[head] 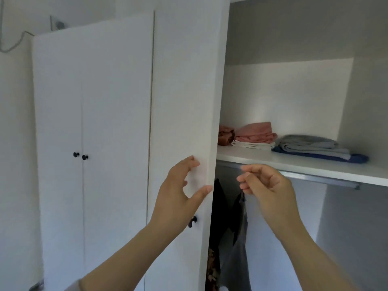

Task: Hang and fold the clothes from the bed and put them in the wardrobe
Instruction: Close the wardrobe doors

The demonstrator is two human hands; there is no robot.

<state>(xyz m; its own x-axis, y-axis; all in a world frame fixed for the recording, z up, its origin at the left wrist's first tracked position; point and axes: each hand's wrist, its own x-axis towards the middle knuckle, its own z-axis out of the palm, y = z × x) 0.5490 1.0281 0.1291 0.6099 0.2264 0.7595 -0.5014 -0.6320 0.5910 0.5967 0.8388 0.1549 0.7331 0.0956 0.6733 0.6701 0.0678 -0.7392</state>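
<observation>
The left hand [180,185] is spread wide with gently bent fingers. Its fingertips rest on the front of the white wardrobe door [184,91] and its thumb lies along the door's free edge; it holds nothing else. A dark knob [192,221] sits on the door just below that wrist. The right hand [266,183] is raised inside the open wardrobe, just under the front of the shelf [294,164] and in front of the metal rail [319,178]. Its fingers are curled inward with the tips drawn together. The top of a hanging grey garment [237,259] comes up right beneath those fingertips, but whether they pinch it cannot be told. A black garment [219,206] hangs between the two hands, close against the door edge, with a patterned piece [212,267] lower down. On the shelf, above and beyond the right hand, lie folded clothes: a rust-coloured bundle [225,135], a pink pile [255,133] on a white one [252,144], and to their right a grey fold [308,143] on top of a blue one [354,158]. To the far left stands a closed cupboard [63,101] with two dark knobs side by side.
</observation>
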